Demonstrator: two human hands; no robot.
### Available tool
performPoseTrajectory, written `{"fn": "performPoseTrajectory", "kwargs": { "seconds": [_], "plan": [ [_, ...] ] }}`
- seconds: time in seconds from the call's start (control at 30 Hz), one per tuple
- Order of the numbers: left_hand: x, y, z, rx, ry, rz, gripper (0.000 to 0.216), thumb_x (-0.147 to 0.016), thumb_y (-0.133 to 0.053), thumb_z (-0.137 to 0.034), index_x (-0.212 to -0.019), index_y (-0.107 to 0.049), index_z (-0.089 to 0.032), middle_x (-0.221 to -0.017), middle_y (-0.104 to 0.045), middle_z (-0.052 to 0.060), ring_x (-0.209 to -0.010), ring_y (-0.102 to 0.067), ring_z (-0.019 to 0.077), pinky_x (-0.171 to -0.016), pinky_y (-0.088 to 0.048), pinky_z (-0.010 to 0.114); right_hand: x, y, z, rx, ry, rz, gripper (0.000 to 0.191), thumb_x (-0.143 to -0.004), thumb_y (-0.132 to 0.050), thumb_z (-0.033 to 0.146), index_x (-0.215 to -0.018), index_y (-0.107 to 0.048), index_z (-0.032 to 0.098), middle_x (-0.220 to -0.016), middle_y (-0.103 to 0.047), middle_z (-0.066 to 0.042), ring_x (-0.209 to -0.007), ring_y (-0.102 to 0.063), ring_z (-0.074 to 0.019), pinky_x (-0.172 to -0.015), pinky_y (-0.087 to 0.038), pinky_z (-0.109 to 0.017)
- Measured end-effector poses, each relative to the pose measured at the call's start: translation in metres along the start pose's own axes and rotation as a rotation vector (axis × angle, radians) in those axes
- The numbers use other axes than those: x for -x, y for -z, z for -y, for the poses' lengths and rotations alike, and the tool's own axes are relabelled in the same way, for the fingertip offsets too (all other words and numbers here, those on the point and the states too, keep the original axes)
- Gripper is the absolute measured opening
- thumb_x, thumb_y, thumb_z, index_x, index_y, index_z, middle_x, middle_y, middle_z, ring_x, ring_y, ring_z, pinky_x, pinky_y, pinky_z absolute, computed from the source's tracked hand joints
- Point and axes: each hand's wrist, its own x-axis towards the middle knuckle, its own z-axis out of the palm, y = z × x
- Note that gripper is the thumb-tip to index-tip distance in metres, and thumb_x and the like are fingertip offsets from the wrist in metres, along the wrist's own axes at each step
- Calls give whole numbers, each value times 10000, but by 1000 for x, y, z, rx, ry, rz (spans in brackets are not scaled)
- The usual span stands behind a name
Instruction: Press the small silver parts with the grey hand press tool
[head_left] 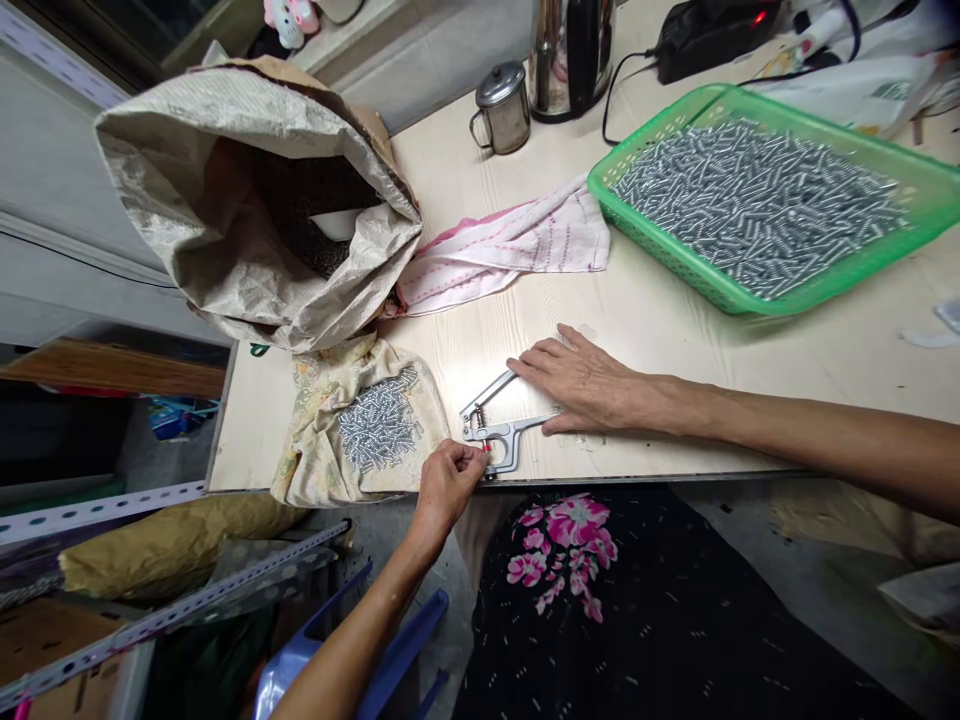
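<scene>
Grey metal hand pliers with a spring, like snap-fastener pliers (513, 440), lie at the table's front edge with their handles spread apart. My right hand (581, 385) has its fingertips on the end of the upper handle and its thumb on the end of the lower one. At the jaw end, beside a small red part, my left hand (448, 485) is closed in a pinch; whatever is between its fingertips is too small to make out. Left of the pliers, a heap of small silvery metal pieces (380, 420) rests on a crumpled patterned cloth (315, 440).
A green plastic basket (675, 255) full of similar metal pieces stands at the right. Behind the cloth is an open woven sack (375, 255) with a white scoop inside. A pink-striped towel (517, 245), lidded metal mug (502, 110) and kettle (570, 60) are farther back.
</scene>
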Motion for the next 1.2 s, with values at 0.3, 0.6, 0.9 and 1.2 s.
{"fn": "performPoseTrajectory", "kwargs": {
  "seconds": [0.3, 0.6, 0.9, 1.2],
  "plan": [
    [6, -18, -32, -339, -551, -295, 416, -900, -622, -376, -1246, -552, -156, -1252, -578, 155, -1204, -520, 306, -993, -473, 459, 0, -9, 5, -102, 15, -16, 654, -790, -741, 405, -1296, -460, 102, -1098, -580, -146, -992, -492, -287, -871, -418, -425],
    [-46, -25, -52, -453, -822, -8, 755, -889, -642, -306, -1495, -228, -130, -1425, -464, 185, -1273, -442, 316, -1049, -431, 499, 18, 6, -9, -137, -120, 72, 704, -628, -857, 378, -1186, -530, 101, -1116, -576, -150, -1012, -506, -302, -850, -447, -420],
    [-55, -31, -67, -368, -803, -18, 254, -908, -628, -279, -1134, -612, -165, -1010, -609, 76, -977, -506, 237, -835, -486, 386, 24, 2, -6, -166, -122, 1, 227, -890, -654, 300, -1032, -618, 127, -907, -603, -87, -878, -525, -224, -771, -408, -337],
    [-58, -37, -69, -394, -774, -60, 215, -960, -536, -283, -818, -644, -162, -799, -600, 59, -854, -526, 219, -748, -483, 349, 20, -13, -4, -212, -155, -10, 198, -970, -465, 192, -826, -596, 155, -806, -578, -57, -794, -506, -191, -725, -393, -315]
  ]
}}
